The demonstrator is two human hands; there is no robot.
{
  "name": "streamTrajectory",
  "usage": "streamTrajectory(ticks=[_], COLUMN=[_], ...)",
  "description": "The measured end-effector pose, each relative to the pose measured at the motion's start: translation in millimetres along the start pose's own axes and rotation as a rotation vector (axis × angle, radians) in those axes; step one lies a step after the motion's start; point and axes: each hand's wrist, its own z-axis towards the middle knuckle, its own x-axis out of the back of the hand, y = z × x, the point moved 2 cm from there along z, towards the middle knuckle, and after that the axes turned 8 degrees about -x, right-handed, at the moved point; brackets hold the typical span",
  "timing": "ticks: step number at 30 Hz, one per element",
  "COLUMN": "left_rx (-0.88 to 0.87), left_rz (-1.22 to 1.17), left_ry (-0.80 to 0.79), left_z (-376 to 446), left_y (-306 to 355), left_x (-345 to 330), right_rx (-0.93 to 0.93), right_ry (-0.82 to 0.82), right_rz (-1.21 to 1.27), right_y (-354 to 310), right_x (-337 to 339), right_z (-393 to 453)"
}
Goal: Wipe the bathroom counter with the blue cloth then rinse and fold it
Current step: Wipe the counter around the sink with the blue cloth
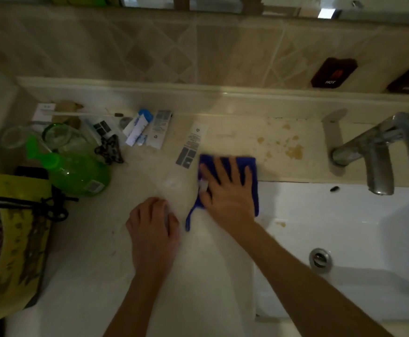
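Note:
The blue cloth (251,166) lies flat on the beige bathroom counter (96,251), just left of the white sink (359,229). My right hand (225,190) presses down on it with fingers spread; a loose blue strip of the cloth trails toward me. Yellow-brown stains (293,150) mark the counter ledge just beyond the cloth, to its right. My left hand (153,227) rests on the counter to the cloth's left, fingers curled under, with nothing seen in it.
A green spray bottle (77,171), a glass, several tubes (137,130) and a black hair clip crowd the counter's left. A white tube (192,144) lies beside the cloth. A steel tap (373,156) stands at the right, a yellow patterned bag at the far left.

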Motion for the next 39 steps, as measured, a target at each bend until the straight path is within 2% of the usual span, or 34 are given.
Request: streamTrajectory(ticks=[3,5,10,13,16,18,20,22,26,28,33,35,36,39], left_rx=[-0.009,-0.007,-0.018,0.012,-0.076,-0.171,-0.237,-0.256,-0.25,-0.248,-0.236,-0.238,-0.236,-0.238], left_rz=[0.008,0.025,0.03,-0.031,-0.141,-0.147,-0.114,-0.043,0.056,0.079,0.098,0.095,0.095,0.092], left_ry=[-0.003,0.001,0.033,0.088,0.154,0.122,0.082,0.031,0.015,0.022,0.042,0.041,0.043,0.041], left_z=[0,0,0,5,32,57,76,84,85,85,85,85,86,84], left_y=[0,-1,-1,5,36,63,82,91,90,91,93,94,94,93], left_x=[-1,-1,-3,-3,-13,-25,-36,-42,-48,-49,-50,-50,-50,-50], right_rx=[0.206,0.239,-0.064,-0.138,0.04,0.156,0.177,0.063,-0.393,-0.531,-0.704,-0.654,-0.548,-0.015], right_ry=[-0.051,-0.089,0.015,0.015,-0.026,-0.024,0.005,0.088,0.149,0.165,0.166,0.188,0.189,0.131], right_rz=[0.037,-0.01,-0.064,-0.006,-0.001,0.038,0.044,-0.015,-0.06,-0.065,-0.014,-0.048,-0.055,-0.065], right_y=[-3,13,78,76,49,52,71,106,188,194,164,150,142,138], right_x=[0,0,3,7,2,5,9,13,24,23,19,16,15,13], right_z=[-7,22,72,58,27,18,19,24,37,50,103,111,109,81])
